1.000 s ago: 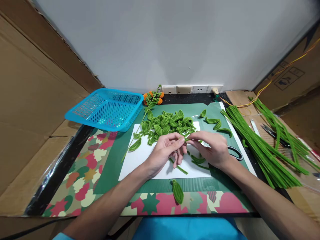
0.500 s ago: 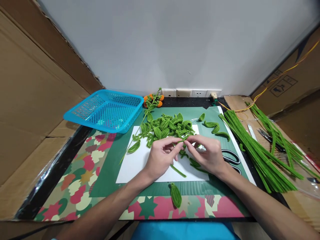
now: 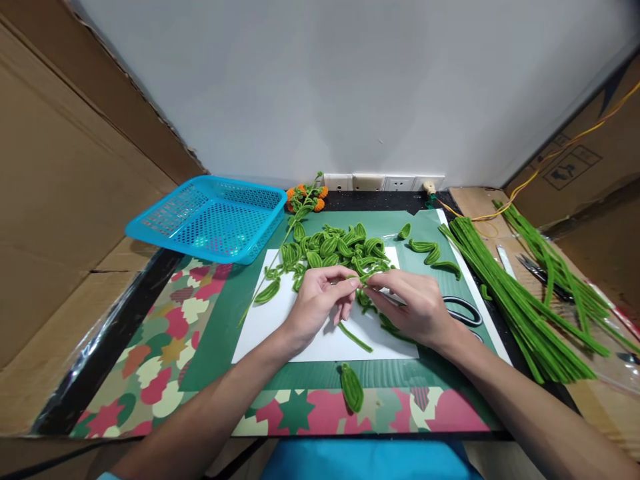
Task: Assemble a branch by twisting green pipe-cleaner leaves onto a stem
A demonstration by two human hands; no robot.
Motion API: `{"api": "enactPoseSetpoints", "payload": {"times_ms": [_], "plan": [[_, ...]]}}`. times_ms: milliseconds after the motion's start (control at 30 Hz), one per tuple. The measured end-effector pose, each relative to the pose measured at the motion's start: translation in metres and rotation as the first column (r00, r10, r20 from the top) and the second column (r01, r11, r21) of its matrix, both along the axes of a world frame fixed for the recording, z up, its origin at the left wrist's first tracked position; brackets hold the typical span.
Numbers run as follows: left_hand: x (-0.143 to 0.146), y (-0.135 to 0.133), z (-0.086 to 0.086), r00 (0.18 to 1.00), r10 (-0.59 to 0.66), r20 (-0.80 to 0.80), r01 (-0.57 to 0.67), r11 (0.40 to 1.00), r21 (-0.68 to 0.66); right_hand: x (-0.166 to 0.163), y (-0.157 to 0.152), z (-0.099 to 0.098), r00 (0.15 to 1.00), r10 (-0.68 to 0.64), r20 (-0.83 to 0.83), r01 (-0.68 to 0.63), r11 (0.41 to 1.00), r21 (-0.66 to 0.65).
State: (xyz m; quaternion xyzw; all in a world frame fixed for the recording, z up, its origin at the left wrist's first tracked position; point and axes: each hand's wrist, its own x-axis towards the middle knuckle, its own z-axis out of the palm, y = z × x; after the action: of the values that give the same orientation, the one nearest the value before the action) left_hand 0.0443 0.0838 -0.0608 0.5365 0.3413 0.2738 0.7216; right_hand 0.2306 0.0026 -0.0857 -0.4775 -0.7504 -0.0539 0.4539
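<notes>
Over the white paper (image 3: pixel 280 333), my left hand (image 3: pixel 323 297) and my right hand (image 3: pixel 413 303) pinch a short green pipe cleaner (image 3: pixel 364 277) between thumbs and fingertips, close together. Its exact shape is mostly hidden by the fingers. Just behind them lies a heap of green pipe-cleaner leaves (image 3: pixel 330 247). A loose piece of green stem (image 3: pixel 356 338) rests on the paper below my left hand. One finished-looking leaf (image 3: pixel 352 388) lies near the front edge. Scissors (image 3: pixel 463 311) with black handles are partly covered by my right hand.
A blue mesh basket (image 3: pixel 250 250) stands at the back left, beside an orange flower stem (image 3: pixel 320 200). To the right lie a bundle of long green pipe cleaners (image 3: pixel 520 307) and pliers (image 3: pixel 543 275). Curled leaves (image 3: pixel 425 250) sit on the green mat (image 3: pixel 220 347).
My right fingers have closed in and turned further over the green piece, while my left fingers have shifted slightly left. The things on the table lie as before.
</notes>
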Motion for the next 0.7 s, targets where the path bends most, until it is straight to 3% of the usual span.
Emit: {"api": "enactPoseSetpoints", "payload": {"times_ms": [133, 300, 433, 700], "plan": [[0.000, 0.002, -0.001, 0.998, -0.038, 0.043, 0.042, 0.996, -0.083, 0.004, 0.001, 0.001, 0.999, 0.012, 0.049, -0.014, 0.999, 0.032], [-0.001, 0.002, -0.002, 0.995, -0.077, 0.068, 0.083, 0.993, -0.089, 0.007, 0.001, 0.003, 0.995, -0.029, 0.093, 0.020, 0.995, 0.098], [-0.001, 0.002, -0.003, 0.991, -0.125, 0.058, 0.129, 0.988, -0.087, 0.010, 0.000, 0.002, 0.993, -0.040, 0.113, 0.025, 0.991, 0.130], [0.000, 0.000, -0.001, 0.997, -0.079, 0.016, 0.079, 0.997, 0.007, 0.013, -0.002, -0.001, 0.993, -0.034, 0.109, 0.023, 0.995, 0.096]]}}
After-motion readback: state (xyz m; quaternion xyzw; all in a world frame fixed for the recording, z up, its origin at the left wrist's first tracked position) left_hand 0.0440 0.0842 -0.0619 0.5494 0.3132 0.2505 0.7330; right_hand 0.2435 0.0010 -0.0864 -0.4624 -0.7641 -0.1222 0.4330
